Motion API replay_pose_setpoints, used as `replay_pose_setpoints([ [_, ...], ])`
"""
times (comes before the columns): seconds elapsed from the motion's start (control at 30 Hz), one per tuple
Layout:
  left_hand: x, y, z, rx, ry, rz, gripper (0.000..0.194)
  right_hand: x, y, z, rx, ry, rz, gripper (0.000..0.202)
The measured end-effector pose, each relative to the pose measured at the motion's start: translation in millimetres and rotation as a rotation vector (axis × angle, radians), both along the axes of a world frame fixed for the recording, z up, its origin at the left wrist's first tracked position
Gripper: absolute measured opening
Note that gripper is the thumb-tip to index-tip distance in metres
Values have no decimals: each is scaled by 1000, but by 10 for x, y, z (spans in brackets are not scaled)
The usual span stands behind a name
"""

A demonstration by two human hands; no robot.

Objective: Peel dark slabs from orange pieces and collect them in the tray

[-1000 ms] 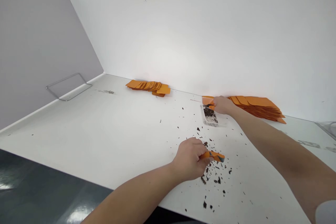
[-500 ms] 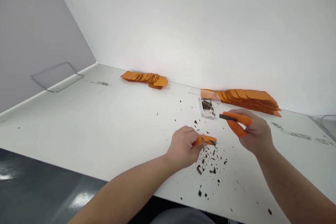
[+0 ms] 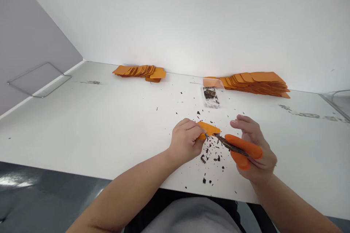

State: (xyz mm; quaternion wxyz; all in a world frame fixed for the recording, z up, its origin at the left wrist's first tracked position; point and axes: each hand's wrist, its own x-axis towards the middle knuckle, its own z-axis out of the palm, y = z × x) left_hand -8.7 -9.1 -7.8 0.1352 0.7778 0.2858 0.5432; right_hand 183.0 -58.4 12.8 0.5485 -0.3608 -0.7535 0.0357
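Note:
My left hand [image 3: 187,140] is closed on a small orange piece [image 3: 209,128] with a grey part along its lower edge, above the middle of the white table. At its right, my right hand [image 3: 254,149] holds an orange-handled tool [image 3: 244,145] against the palm, with the index and middle fingers raised. The tool's dark, dirt-covered jaws point left, and their tip meets the right end of the orange piece. Dark flakes [image 3: 216,158] lie scattered on the table below. Whether the tip grips the piece is too small to tell.
A clear plastic box [image 3: 212,105] with dark scraps stands behind the hands. Fanned orange stacks lie along the wall, one at left [image 3: 139,71] and one at right [image 3: 254,82]. A wire frame [image 3: 41,80] stands at the far left.
My right hand has moved down and towards my left hand, bringing the tool's tip to the orange piece; its fingers have lifted. The view has shifted, showing more of the table's front edge.

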Motion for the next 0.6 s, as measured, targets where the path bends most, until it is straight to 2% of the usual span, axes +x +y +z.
replay_pose_setpoints([
  [0.13, -5, -16, 22, -40, 3, -32, 7, -32, -49, -64, -116, 135, 29, 32],
  [0.3, -2, -39, 54, -218, -10, -94, 17, -34, -51, -98, -282, 306, 103, 28],
  [0.43, -3, -43, 56, -240, 6, -122, 20, -18, -39, -94, -317, 290, 102, 30],
  [0.6, -1, -33, 47, -241, 84, -92, 26, 4, -23, -76, -289, 205, 84, 36],
])
